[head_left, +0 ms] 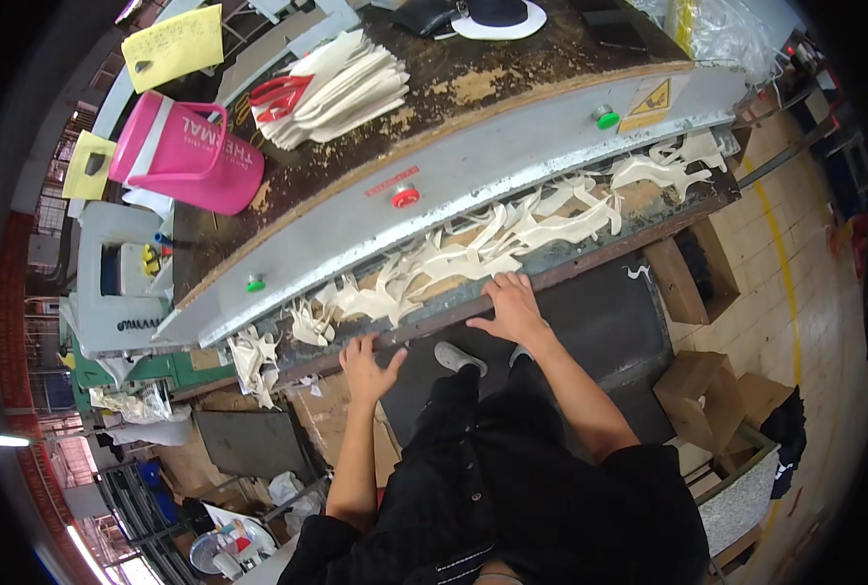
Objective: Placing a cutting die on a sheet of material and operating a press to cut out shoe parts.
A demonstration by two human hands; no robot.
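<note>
My left hand (pixel 364 370) rests at the front edge of the machine bed (pixel 590 252), fingers apart and nothing in it. Farther right along that edge, my right hand (pixel 510 310) lies with its fingers over the rim and thumb spread, also holding nothing. Just beyond both hands, a tangled strip of cream-coloured cut scraps (pixel 463 258) covers much of the bed. More scraps (pixel 254 363) hang over its left end. Behind them runs a grey machine beam (pixel 327 224) with a red button (pixel 406 197) and two green buttons, one (pixel 255 283) left and one (pixel 606 119) right.
On the brown top stand a pink jug (pixel 210 161), a stack of cream pieces (pixel 361 93) with a red-handled tool (pixel 280 97), and a black-and-white hat-like item (pixel 497 18). Cardboard boxes (pixel 702 395) sit on the floor at right. A dark mat (pixel 600 341) lies underfoot.
</note>
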